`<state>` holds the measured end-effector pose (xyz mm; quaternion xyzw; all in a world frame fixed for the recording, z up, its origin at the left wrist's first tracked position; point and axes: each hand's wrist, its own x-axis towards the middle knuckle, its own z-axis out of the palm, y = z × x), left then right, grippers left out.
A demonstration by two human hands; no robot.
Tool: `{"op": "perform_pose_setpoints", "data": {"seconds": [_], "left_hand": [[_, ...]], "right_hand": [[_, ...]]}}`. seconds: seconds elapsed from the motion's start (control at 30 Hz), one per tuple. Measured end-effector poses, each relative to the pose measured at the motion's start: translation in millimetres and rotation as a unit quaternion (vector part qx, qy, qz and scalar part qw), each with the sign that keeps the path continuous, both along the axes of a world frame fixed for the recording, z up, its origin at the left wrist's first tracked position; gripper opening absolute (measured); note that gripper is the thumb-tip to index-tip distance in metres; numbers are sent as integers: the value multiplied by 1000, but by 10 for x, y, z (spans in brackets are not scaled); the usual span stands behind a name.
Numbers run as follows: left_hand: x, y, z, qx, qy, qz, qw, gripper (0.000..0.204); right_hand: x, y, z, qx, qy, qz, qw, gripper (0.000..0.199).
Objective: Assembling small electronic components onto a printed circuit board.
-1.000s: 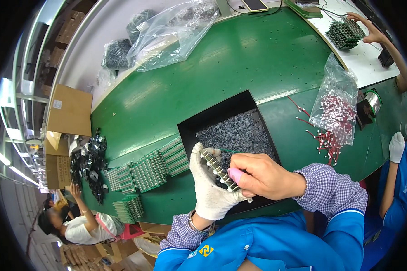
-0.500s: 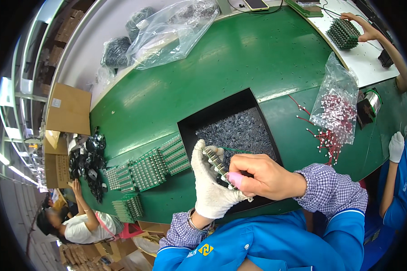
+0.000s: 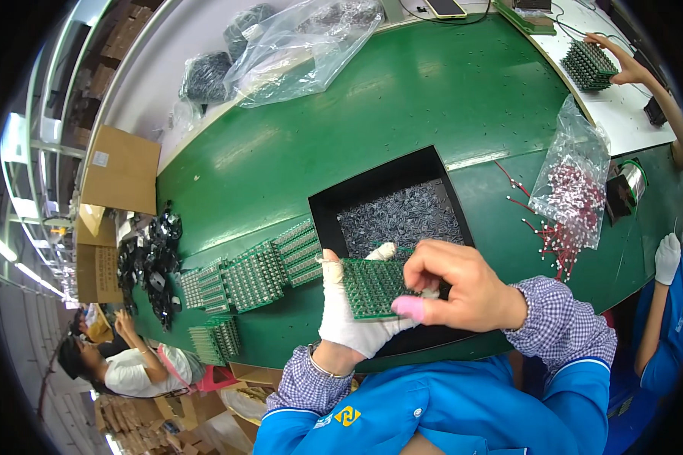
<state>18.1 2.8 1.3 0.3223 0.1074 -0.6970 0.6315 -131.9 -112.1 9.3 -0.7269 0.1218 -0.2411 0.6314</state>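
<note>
A green circuit board panel (image 3: pixel 373 288) covered in rows of small parts lies across my left hand (image 3: pixel 343 322), which wears a white glove with its fingers wrapped round the panel. My right hand (image 3: pixel 463 292) is bare apart from a pink finger cover. Its curled fingers and thumb close on the right end of the panel; whether a small part is also between them is hidden. Just beyond both hands sits a black open tray (image 3: pixel 449 199), holding a heap of small dark components (image 3: pixel 402 220). The panel and my hands hide its near part.
Other green board panels (image 3: pixel 254 277) lie to the left, with a small stack (image 3: pixel 214 339) nearer me. Black bagged parts (image 3: pixel 155 265) and a cardboard box (image 3: pixel 120 171) stand further left. Red-wired connectors (image 3: pixel 565 216) spill from a plastic bag at right. Co-workers sit at both sides.
The panel has turned from nearly edge-on to show its face of parts. My right hand has moved slightly to the right along with it, its fingers now more curled.
</note>
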Motion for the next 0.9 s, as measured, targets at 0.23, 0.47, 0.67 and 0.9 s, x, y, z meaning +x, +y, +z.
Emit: {"op": "perform_pose_setpoints", "data": {"seconds": [0.23, 0.47, 0.67, 0.9], "left_hand": [[-20, 73, -177, -85, 252, 2, 964, 86], [-125, 43, -117, -46, 176, -36, 983, 86], [-103, 95, -259, -85, 245, -30, 965, 85], [-62, 81, -257, -140, 301, 5, 943, 86]], "right_hand": [[235, 120, -131, -277, -49, -5, 960, 11], [157, -15, -12, -123, 33, 95, 987, 12], [196, 30, -82, -189, 9, 77, 979, 10], [183, 8, -16, -111, 57, 84, 989, 9]]}}
